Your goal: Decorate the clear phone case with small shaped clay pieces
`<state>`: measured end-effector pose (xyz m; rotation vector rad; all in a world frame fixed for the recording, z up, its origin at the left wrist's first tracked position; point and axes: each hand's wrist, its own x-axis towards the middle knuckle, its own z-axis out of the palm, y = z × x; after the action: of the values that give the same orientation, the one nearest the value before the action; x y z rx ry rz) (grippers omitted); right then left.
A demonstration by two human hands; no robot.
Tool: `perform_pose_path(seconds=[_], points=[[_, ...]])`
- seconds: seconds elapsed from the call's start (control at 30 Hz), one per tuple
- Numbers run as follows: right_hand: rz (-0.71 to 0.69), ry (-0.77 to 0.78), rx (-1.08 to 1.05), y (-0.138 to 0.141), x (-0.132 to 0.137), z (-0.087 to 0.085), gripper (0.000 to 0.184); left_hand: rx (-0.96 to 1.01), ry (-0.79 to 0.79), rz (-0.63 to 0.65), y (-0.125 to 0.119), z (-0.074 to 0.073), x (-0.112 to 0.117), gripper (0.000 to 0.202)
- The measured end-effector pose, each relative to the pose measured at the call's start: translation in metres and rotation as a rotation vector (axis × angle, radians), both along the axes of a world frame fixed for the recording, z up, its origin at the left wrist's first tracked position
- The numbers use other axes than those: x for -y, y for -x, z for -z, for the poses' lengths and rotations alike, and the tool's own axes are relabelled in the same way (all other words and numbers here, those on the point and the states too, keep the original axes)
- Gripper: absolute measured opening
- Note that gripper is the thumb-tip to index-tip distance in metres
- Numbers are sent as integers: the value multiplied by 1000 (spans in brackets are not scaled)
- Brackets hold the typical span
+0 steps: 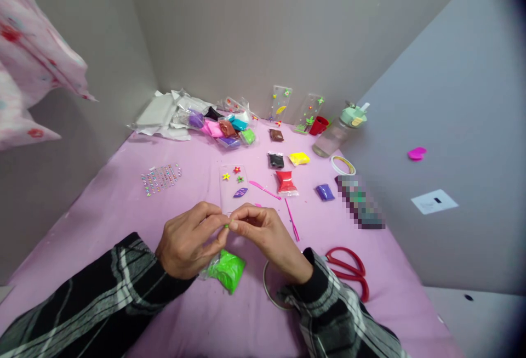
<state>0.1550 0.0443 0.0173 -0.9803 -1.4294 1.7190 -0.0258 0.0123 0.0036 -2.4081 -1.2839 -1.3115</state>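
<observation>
Between the fingertips of my left hand (191, 237) and my right hand (267, 234) is a tiny piece of green clay (227, 226), pinched by both. Just beyond the hands lies a clear phone case (230, 185), its near end hidden by my fingers. It bears a yellow flower (226, 176), a red flower (237, 170), a green flower (240, 179) and a purple striped leaf (240, 193). Below my hands rests a packet of bright green clay (229, 271). Two pink modelling tools (265, 189) lie right of the case.
Red-handled scissors (351, 270) and a round hoop (269, 289) lie near my right arm. Clay packets, one red (286, 182), sit beyond. A bottle (337, 130), white tape roll (343, 165) and pixelated dark object (361, 204) line the right. Rhinestones (161, 179) lie left.
</observation>
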Motion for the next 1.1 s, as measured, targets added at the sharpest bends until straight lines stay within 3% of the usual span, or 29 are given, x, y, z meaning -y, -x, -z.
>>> perform_pose_path(seconds=[0.2, 0.33, 0.43, 0.53, 0.63, 0.83, 1.1], points=[[1, 8, 8, 0, 1, -2, 8, 110, 177, 62, -1, 1, 2, 14], [52, 47, -28, -1, -1, 1, 5, 480, 522, 133, 1, -2, -3, 12], [88, 145, -143, -4, -5, 3, 14, 850, 860, 220, 6, -2, -8, 9], [73, 218, -231, -5, -6, 2, 21, 1134, 1053, 317, 8, -3, -11, 15], [36, 249, -272, -6, -5, 1, 24, 1237, 1133, 339, 6, -5, -12, 22], [47, 256, -288, -4, -4, -3, 21, 1263, 1186, 354, 5, -10, -12, 30], [122, 43, -180, -6, -6, 3, 13, 1270, 1201, 365, 4, -9, -13, 19]])
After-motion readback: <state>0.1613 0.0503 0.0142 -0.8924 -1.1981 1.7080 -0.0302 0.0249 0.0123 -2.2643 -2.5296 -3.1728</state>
